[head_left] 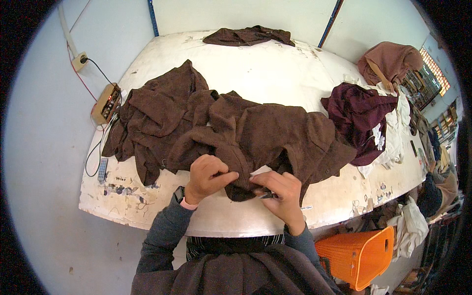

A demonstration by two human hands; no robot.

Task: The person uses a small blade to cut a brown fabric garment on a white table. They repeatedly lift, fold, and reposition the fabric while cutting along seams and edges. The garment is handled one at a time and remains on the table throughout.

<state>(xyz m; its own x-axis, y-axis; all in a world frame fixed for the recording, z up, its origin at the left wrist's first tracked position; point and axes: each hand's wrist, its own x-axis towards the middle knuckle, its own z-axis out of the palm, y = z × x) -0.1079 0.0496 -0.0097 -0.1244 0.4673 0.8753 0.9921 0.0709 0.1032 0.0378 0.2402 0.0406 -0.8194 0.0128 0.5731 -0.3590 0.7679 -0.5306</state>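
Note:
A brown woollen garment (275, 137) lies heaped across the near half of the white table. My left hand (209, 174) pinches a fold of it near the table's front edge. Just right of that, my right hand (278, 194) is closed with fingertips on the same cloth and a small dark tool (267, 195) in it, partly hidden by the fingers. A small white piece (260, 170) shows in the cloth above my right hand. More brown cloth (152, 113) is bunched to the left.
Folded dark cloth (246, 37) lies at the back. Maroon and white cloths (356, 113) are on the right, where a co-worker (383, 61) bends over. A power box (105, 103) with cables and a remote (103, 169) are at left. An orange basket (359, 255) stands below right.

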